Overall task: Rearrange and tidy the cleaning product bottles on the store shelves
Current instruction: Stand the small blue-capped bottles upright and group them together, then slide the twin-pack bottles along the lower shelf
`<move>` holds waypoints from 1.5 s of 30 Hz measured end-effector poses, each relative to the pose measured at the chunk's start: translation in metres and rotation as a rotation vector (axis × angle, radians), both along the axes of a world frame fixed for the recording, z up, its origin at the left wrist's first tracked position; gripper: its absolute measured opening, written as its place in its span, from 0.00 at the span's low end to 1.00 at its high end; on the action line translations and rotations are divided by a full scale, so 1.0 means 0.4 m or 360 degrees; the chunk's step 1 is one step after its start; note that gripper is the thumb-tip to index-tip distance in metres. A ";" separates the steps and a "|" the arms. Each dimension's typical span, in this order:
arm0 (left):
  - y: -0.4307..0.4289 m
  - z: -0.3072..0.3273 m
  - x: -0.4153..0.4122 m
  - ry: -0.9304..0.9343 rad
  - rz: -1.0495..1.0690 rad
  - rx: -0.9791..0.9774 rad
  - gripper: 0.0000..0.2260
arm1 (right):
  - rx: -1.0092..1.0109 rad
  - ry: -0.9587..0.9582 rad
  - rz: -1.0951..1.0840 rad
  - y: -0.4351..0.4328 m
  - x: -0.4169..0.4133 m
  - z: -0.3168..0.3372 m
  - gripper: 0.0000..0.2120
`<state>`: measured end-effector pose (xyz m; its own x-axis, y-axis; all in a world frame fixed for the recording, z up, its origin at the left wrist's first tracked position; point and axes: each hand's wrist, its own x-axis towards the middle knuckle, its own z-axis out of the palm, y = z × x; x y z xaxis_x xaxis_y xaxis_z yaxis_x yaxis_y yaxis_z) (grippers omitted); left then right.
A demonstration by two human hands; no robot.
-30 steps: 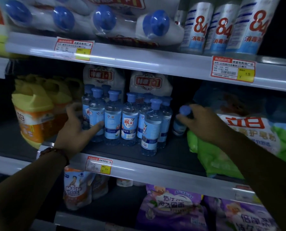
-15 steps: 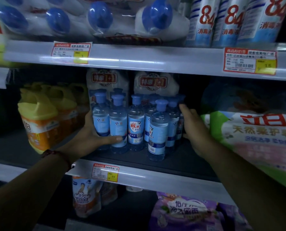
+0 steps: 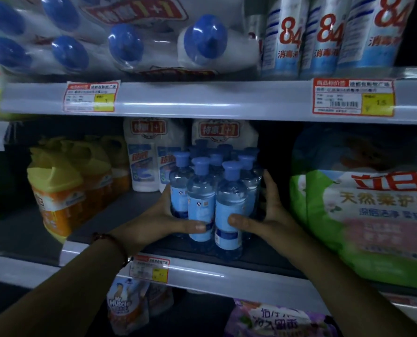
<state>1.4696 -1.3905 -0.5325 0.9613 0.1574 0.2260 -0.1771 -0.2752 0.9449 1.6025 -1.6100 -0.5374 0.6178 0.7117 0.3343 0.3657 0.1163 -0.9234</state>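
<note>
Several small clear bottles with blue caps and blue labels (image 3: 229, 203) stand packed in a tight cluster on the dark middle shelf (image 3: 120, 215). My left hand (image 3: 163, 220) presses against the cluster's left side, its thumb across the front bottle. My right hand (image 3: 263, 215) presses against the right side, thumb on the front right bottle. Both hands squeeze the group between them. The rear bottles are partly hidden by the front ones.
White twin-pack bottles (image 3: 144, 156) stand behind the cluster. Yellow-capped orange jugs (image 3: 56, 190) fill the left. A green and white detergent bag (image 3: 363, 215) crowds the right. The upper shelf carries wrapped blue-capped bottles (image 3: 202, 42) and "84" bottles (image 3: 324, 35). Pouches (image 3: 124, 310) lie below.
Both hands have closed in on the bottles, pushing the spread row into a compact cluster further right. The camera has moved nearer to the shelf.
</note>
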 end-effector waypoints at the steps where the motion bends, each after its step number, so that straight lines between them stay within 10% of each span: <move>1: -0.001 0.003 0.001 0.0017 -0.0012 -0.0025 0.46 | -0.0026 -0.0036 0.0013 -0.004 0.000 -0.002 0.61; 12: -0.060 0.045 0.073 -0.0206 0.0132 -0.0769 0.34 | -0.0131 -0.0213 -0.0009 -0.005 0.003 -0.008 0.70; 27: -0.222 0.030 0.157 -0.0197 0.0343 -0.0937 0.25 | 0.0024 -0.0202 -0.0226 -0.066 0.006 0.009 0.46; 37: -0.237 0.054 0.123 -0.0117 0.0697 -0.0423 0.25 | -0.0145 -0.0259 -0.0385 -0.097 0.000 0.031 0.44; 41: -0.223 0.073 0.051 -0.0044 0.0910 0.0177 0.19 | -0.0346 -0.0468 -0.0510 -0.133 -0.043 0.066 0.53; 45: -0.238 0.135 -0.062 0.0028 0.1060 0.1045 0.22 | -0.0655 -0.0988 -0.0620 -0.200 -0.149 0.147 0.41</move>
<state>1.4447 -1.4859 -0.4785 0.7232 0.5228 0.4512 0.2217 -0.7945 0.5653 1.5429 -1.6899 -0.4785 0.6343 0.6250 0.4550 0.7656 -0.4260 -0.4821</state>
